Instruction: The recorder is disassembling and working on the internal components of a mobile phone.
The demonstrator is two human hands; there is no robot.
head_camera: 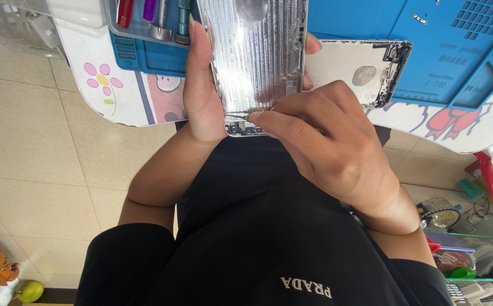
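Note:
My left hand [202,90] grips a silver phone housing [258,56] by its edges and holds it upright over the table edge, its ridged inner face toward me. My right hand [326,139] pinches a thin metal tool [236,116], probably tweezers, with its tip at the bottom end of the housing, near small components. A second silver phone housing [360,71] lies flat on the table just right of the held one, partly behind my right hand.
A blue work mat [439,45] covers the table, over a white cloth with cartoon prints [116,96]. A clear tray of screwdrivers [156,22] sits at the upper left. Tiled floor lies below, with clutter at the lower right and an orange object at the lower left.

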